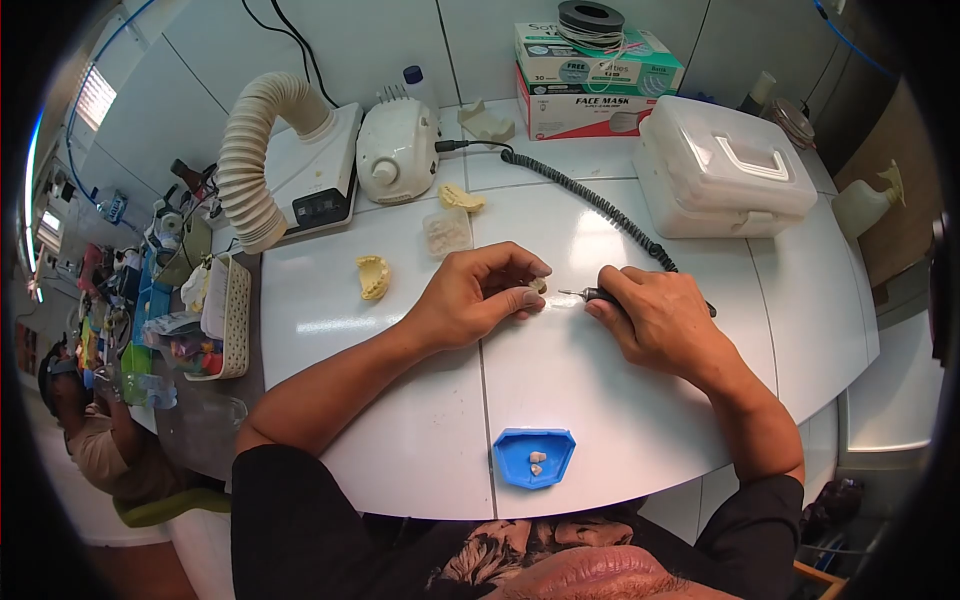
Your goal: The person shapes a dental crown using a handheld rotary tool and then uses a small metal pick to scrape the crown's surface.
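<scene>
1. My left hand pinches a small pale piece between thumb and fingers, above the middle of the white table.
2. My right hand is closed around a dark, pen-like rotary handpiece; its thin metal tip points left, toward the small pale piece, with a narrow gap between them.
3. My two hands are near each other but apart, the left one's fingers curled so that I cannot see all of the piece.
4. A coiled black cord runs from behind my right hand to the far side, up to the white control unit.
5. Left of my left hand lies a yellowish dental cast; farther away, a second yellowish cast lies just beside a small clear box of pale bits.
6. On the near side sits a blue tray holding small pale pieces.
7. At the far left stands a white machine with a ribbed hose; at the far right, a translucent case and, left of it, stacked mask boxes.
8. Beyond the table's left edge, another person sits near a white basket.
</scene>
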Action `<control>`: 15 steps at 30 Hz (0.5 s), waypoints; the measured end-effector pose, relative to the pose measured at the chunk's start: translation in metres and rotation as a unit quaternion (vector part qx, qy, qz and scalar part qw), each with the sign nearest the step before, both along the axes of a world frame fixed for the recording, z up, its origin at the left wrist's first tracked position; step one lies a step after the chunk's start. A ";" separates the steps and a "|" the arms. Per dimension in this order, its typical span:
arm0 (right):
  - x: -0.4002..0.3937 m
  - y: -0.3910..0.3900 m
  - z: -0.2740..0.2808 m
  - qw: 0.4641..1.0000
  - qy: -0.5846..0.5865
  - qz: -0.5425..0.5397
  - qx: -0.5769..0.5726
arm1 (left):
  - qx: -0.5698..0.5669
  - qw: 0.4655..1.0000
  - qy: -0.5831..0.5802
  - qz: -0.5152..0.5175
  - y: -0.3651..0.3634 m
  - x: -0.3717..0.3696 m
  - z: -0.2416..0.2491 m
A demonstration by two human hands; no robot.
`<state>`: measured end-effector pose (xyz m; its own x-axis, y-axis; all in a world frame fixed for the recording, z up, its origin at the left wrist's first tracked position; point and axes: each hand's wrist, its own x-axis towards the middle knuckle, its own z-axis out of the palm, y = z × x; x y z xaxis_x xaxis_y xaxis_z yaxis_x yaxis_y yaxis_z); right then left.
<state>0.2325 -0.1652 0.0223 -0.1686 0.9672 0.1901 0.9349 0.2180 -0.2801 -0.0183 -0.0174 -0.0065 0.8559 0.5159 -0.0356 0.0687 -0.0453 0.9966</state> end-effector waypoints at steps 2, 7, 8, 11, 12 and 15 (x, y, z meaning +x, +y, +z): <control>0.000 0.000 0.000 1.000 0.003 0.001 0.003 | -0.008 1.000 0.001 -0.001 0.001 0.000 -0.001; 0.000 0.001 -0.002 1.000 0.004 0.002 0.008 | -0.030 1.000 -0.001 0.003 0.000 0.001 0.000; 0.000 0.001 -0.002 1.000 0.004 0.002 0.009 | -0.033 0.999 -0.003 0.003 0.000 0.001 0.000; 0.000 0.000 -0.002 1.000 0.004 0.000 0.010 | -0.040 0.999 -0.001 0.004 0.000 0.001 0.001; 0.000 0.000 -0.001 1.000 0.003 0.000 0.010 | -0.037 0.999 0.001 0.003 0.000 0.001 0.001; -0.002 0.000 -0.001 1.000 -0.003 -0.004 0.009 | -0.035 0.999 -0.001 0.003 -0.001 0.001 0.001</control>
